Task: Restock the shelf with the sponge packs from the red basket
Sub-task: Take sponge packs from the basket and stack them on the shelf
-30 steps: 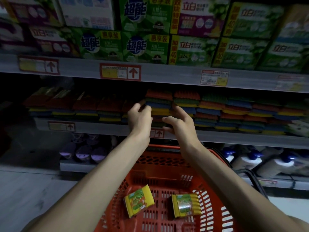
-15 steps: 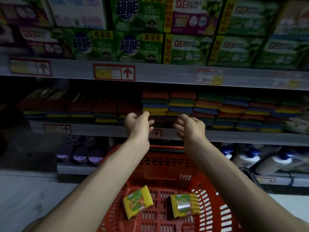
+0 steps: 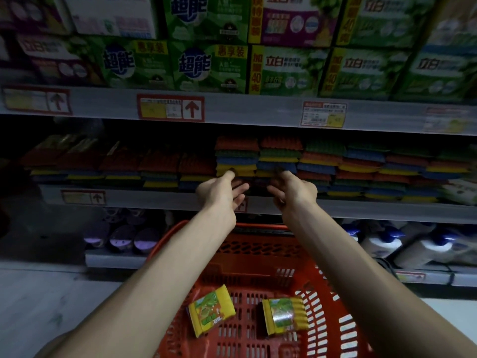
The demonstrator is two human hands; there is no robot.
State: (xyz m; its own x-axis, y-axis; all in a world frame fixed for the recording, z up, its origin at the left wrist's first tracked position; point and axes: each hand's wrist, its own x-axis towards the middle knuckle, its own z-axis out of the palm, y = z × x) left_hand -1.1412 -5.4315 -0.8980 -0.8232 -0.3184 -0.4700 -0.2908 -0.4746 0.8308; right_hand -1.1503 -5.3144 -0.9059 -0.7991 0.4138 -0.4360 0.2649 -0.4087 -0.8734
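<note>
Though both hands stayed up at the sponge stacks [image 3: 237,161] on the shelf [image 3: 154,202], the left hand [image 3: 219,195] open-fingered and the right hand [image 3: 296,193] loosely curled, each holding nothing, two sponge packs [image 3: 211,310] lay unmoved in the red basket [image 3: 258,257], still to shelve.

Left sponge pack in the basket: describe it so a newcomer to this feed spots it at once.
Find the red basket at the bottom centre. Two yellow packs lie on its floor. The left sponge pack lies flat and skewed, green-and-orange label up, while the right pack shows ribbed sponge edges and a shiny label.
</note>
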